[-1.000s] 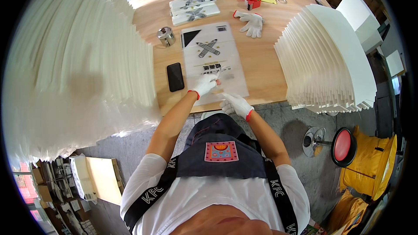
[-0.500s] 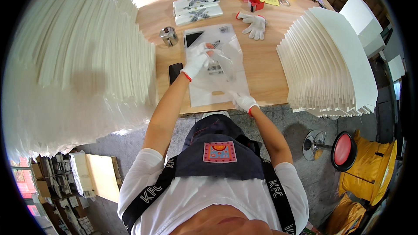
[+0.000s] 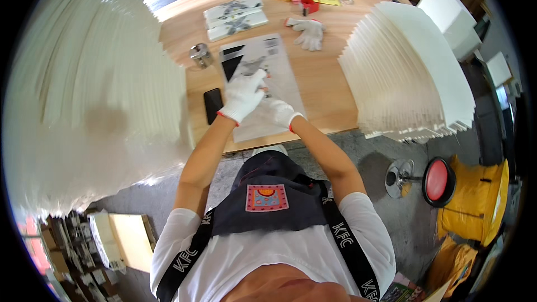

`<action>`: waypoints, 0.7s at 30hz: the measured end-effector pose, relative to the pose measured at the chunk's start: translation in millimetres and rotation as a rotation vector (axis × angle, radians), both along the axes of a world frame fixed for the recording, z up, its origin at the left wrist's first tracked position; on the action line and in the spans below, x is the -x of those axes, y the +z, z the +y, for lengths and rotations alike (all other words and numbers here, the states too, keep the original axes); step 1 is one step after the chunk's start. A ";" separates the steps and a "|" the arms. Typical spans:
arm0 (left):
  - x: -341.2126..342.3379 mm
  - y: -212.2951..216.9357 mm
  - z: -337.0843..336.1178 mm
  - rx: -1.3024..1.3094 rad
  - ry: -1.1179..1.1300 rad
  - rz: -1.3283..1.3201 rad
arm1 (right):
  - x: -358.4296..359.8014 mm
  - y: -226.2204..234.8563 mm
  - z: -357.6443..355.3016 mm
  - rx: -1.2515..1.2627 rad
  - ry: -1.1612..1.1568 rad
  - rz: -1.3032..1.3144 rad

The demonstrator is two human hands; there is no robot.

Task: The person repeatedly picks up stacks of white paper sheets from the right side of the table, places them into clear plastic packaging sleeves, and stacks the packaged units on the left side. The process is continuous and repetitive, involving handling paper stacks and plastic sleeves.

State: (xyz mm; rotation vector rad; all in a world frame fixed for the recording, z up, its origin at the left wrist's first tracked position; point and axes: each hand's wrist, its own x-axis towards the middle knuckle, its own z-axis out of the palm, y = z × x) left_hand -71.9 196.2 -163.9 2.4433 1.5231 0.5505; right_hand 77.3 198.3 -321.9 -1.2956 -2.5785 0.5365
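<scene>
A pale, translucent plastic bag with black and grey print lies flat on the wooden table in front of me. My left hand, in a white glove with a red cuff, rests on its middle with the fingers stretched out and bare fingertips showing. Close beside it, my right hand in a matching glove is on the bag's nearer part. Its fingers point toward the left hand; they are blurred and partly hidden. A black phone lies left of my left hand.
Tall stacks of white sleeves and white sheets flank the table. Toward the back are a metal canister, folded printed bags, a loose glove and a red tape dispenser. A red-topped stool stands right.
The lifted plastic film now lies down on the bag. My left hand has come nearer to me, and my right hand has moved up and left from the bag's near edge to meet it.
</scene>
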 end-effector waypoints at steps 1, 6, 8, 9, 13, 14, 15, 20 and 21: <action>2.3 4.1 -0.5 -0.019 -0.046 -0.063 | -16.2 28.2 -20.0 -0.039 0.026 0.160; -10.2 23.6 6.8 -0.567 -0.176 -0.167 | -123.5 174.8 -121.0 0.008 -0.127 0.298; -25.4 45.1 -1.9 -0.523 -0.188 -0.230 | -164.8 216.0 -147.1 -0.288 -0.171 0.318; -36.3 49.4 -1.9 -0.479 -0.215 -0.274 | -184.5 240.0 -162.9 -0.479 -0.223 0.326; -87.7 59.6 -0.7 -0.265 -0.393 -0.368 | -268.1 312.6 -227.3 -0.903 -0.618 0.034; -97.4 64.3 -4.5 -0.225 -0.415 -0.364 | -284.1 318.7 -230.7 -0.837 -0.705 -0.091; -104.7 67.1 -8.6 -0.187 -0.425 -0.353 | -300.2 320.4 -229.5 -0.766 -0.780 -0.204; -153.1 58.2 -13.5 0.120 -0.556 -0.459 | -343.8 322.0 -234.4 -0.447 -0.798 -0.125; -161.3 58.9 -15.2 0.176 -0.561 -0.444 | -348.4 322.5 -233.6 -0.438 -0.769 -0.118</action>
